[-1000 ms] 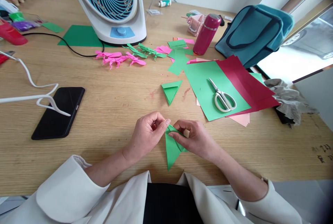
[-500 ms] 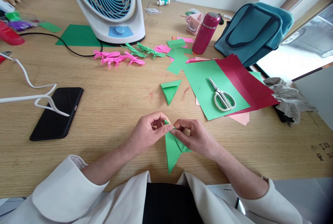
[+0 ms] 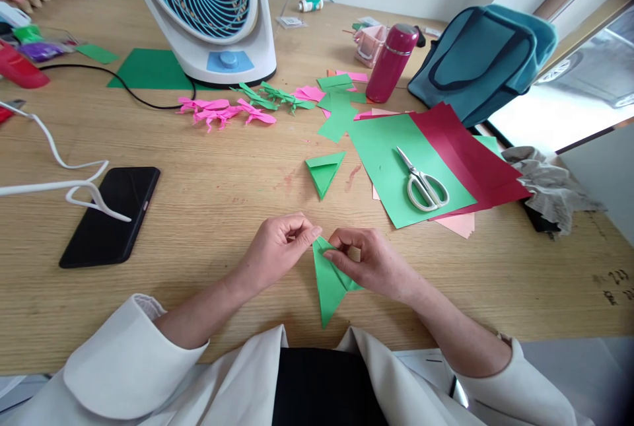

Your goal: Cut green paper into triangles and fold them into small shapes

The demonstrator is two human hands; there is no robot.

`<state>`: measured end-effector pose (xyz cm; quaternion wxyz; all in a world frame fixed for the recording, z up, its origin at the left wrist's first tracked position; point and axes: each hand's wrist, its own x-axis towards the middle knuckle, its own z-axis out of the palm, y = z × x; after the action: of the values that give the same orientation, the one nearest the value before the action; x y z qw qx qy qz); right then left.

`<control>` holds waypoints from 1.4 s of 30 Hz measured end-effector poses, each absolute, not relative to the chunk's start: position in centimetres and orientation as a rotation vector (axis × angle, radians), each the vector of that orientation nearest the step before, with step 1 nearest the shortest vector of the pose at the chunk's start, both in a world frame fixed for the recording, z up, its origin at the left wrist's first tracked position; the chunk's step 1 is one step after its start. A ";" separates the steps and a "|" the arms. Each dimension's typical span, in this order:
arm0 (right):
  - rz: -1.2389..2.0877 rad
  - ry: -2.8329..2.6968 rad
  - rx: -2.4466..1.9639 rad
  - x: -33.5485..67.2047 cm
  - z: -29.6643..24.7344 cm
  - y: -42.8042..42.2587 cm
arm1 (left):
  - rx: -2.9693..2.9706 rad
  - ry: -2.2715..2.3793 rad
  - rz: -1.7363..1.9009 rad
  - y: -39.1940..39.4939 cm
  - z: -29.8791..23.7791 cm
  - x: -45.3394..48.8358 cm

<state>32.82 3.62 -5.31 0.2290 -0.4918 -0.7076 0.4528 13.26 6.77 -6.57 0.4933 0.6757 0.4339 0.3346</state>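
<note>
A folded piece of green paper with a long point toward me is between my hands, just above the table's near side. My right hand is closed on its upper right part, thumb on top, covering some of the folds. At the upper corner, my left hand is in a pinch; its thumb and fingertips touch the paper's tip. Beyond my hands lies a second folded green paper triangle, flat on the wood with a folded strip along its top edge.
White-handled scissors rest on a green sheet over red sheets. Pink folded figures and green ones lie before a fan. A phone, pink bottle and teal bag stand around.
My left thumb has slid up and left off the paper's face to its upper tip, uncovering more of the top. My right hand keeps its grip almost unmoved.
</note>
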 end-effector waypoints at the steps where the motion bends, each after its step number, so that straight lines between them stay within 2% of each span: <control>1: 1.254 -1.946 -1.353 32.8 -5.3 3.6 | 1.642 1.048 0.806 6.8 -6.4 13.2; 11: 1.251 -1.966 -1.377 32.9 -5.6 3.7 | 1.592 1.032 0.629 7.0 -7.0 13.1; 24: 1.210 -2.070 -1.446 33.6 -5.8 3.9 | 1.644 1.106 0.575 7.6 -7.3 12.4; 32: 1.110 -2.229 -1.454 33.3 -5.1 3.8 | 1.988 0.922 0.490 7.7 -5.5 12.1; 42: 1.164 -2.177 -1.435 35.1 -5.3 4.2 | 2.229 1.005 0.258 7.7 -5.8 11.4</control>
<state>35.13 4.18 -5.25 0.1425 -0.4975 -0.7545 0.4036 11.36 7.74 -5.76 0.3348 0.8544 0.3850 0.0989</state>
